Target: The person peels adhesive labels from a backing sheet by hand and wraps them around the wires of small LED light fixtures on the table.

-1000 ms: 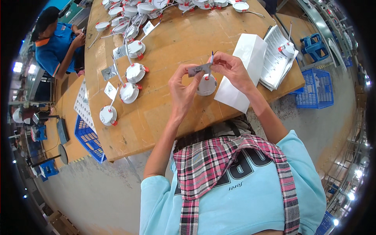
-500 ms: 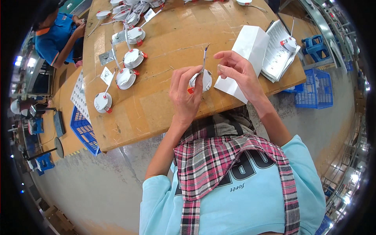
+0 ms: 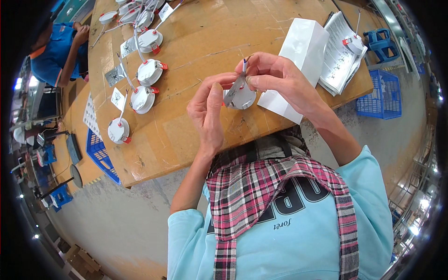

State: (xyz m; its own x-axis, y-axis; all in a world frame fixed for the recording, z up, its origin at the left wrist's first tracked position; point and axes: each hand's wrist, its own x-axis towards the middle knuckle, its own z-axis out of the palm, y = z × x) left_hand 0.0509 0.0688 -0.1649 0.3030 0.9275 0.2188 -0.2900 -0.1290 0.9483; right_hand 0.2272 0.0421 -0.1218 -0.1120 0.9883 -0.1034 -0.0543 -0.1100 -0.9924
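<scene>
A round white downlight (image 3: 242, 98) with red clip ends lies on the brown table in front of me. Its short white cable (image 3: 244, 67) rises from it, and a silvery label tag (image 3: 233, 91) hangs on that cable. My right hand (image 3: 284, 81) pinches the cable near its top, between thumb and fingertips. Left of the tag, my left hand (image 3: 208, 109) has its thumb apart from its stretched fingers. Those fingertips reach behind the tag; whether they touch it is hidden.
Several tagged downlights (image 3: 143, 100) stand in a row on the left. Right of my hands lie a glossy white folded sheet (image 3: 301, 46) and a paper stack (image 3: 343, 60) with another downlight (image 3: 355, 45). Blue baskets (image 3: 380, 95) flank the table; a person in blue (image 3: 58, 53) sits far left.
My right hand has moved left and taken the cable's upper end. My left hand has loosened its pinch, its thumb now apart. The tag shows more openly; the whole view has shifted slightly.
</scene>
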